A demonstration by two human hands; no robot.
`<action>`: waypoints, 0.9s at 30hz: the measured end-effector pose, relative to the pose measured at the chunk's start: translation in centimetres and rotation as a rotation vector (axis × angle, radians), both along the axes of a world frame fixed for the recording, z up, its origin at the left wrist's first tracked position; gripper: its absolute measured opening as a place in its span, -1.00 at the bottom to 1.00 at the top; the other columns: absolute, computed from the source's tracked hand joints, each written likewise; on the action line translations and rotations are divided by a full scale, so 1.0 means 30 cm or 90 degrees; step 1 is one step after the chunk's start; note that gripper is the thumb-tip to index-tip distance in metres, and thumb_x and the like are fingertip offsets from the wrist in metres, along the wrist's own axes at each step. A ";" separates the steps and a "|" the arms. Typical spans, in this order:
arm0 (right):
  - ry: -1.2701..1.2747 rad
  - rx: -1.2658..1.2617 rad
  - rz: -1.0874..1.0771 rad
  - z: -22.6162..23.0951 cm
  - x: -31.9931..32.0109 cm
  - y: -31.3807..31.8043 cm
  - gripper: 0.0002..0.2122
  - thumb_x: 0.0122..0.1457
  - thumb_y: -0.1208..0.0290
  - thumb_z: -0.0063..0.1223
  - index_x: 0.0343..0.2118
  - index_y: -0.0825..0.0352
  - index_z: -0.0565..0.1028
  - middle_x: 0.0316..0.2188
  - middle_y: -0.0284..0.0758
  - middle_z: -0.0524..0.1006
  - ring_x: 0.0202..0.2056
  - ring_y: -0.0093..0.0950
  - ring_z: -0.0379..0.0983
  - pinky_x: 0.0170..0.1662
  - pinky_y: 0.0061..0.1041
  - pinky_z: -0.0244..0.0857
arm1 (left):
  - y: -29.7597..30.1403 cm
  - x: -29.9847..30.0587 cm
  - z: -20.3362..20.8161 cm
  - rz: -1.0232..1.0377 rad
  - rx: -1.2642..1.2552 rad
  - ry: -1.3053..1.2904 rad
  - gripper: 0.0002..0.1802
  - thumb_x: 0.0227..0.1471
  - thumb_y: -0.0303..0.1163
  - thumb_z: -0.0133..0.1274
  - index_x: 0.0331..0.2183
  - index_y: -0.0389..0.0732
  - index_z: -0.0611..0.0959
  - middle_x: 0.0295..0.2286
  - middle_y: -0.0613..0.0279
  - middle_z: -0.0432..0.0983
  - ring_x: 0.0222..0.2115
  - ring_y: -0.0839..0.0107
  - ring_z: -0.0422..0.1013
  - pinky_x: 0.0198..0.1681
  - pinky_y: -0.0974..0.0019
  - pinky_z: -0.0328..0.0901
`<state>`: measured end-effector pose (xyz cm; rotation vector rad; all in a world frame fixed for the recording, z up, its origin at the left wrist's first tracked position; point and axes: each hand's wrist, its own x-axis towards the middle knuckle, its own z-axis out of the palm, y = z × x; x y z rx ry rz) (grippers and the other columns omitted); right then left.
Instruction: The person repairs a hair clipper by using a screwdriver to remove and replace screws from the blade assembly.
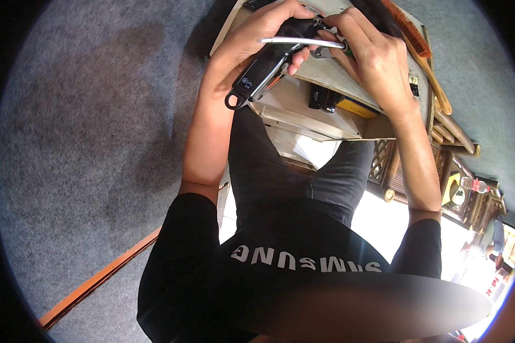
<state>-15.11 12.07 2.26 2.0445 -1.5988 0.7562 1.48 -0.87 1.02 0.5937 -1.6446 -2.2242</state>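
Here's the left hand, its grip wrapped round a black hair clipper — loop end hanging low, near edge of the surface behind it. The right hand works in tight at the clipper's head, grip narrow around a silvery rod (fingertips partly hidden). A brush lies just beyond, to the right.
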 end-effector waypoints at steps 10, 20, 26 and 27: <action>-0.171 0.036 0.128 -0.028 -0.040 -0.033 -0.77 0.18 0.33 0.31 -0.20 0.34 0.57 -0.35 -0.29 0.57 -0.42 -0.35 0.55 -0.30 -0.37 0.42 | -0.035 -0.012 -0.026 -0.069 0.036 0.022 -0.59 0.28 -0.12 -0.07 -0.31 -0.31 0.59 -0.54 0.17 0.58 -0.73 0.60 0.46 -0.72 0.54 0.44; -0.249 0.086 0.050 -0.047 -0.011 -0.022 -0.78 0.29 0.22 0.17 -0.23 0.30 0.55 -0.49 -0.09 0.58 -0.41 -0.05 0.57 -0.38 -0.20 0.38 | -0.008 -0.004 -0.021 0.017 -0.064 0.049 -0.59 0.28 -0.07 -0.08 -0.38 -0.22 0.59 -0.60 0.21 0.55 -0.75 0.59 0.45 -0.71 0.57 0.41; -0.240 0.106 0.008 -0.047 -0.007 -0.012 -0.78 0.31 0.24 0.14 -0.28 0.33 0.52 -0.59 -0.05 0.52 -0.48 -0.04 0.55 -0.43 -0.18 0.34 | 0.009 -0.013 -0.011 -0.029 -0.046 0.038 -0.59 0.27 -0.06 -0.09 -0.39 -0.20 0.59 -0.61 0.22 0.55 -0.74 0.60 0.45 -0.71 0.57 0.41; -0.254 0.105 0.009 -0.048 -0.005 -0.010 -0.77 0.32 0.24 0.13 -0.28 0.34 0.52 -0.61 -0.05 0.51 -0.49 -0.04 0.54 -0.43 -0.18 0.34 | 0.015 -0.012 -0.004 -0.018 -0.064 0.034 -0.58 0.28 -0.05 -0.09 -0.39 -0.20 0.58 -0.61 0.22 0.54 -0.75 0.60 0.45 -0.73 0.57 0.39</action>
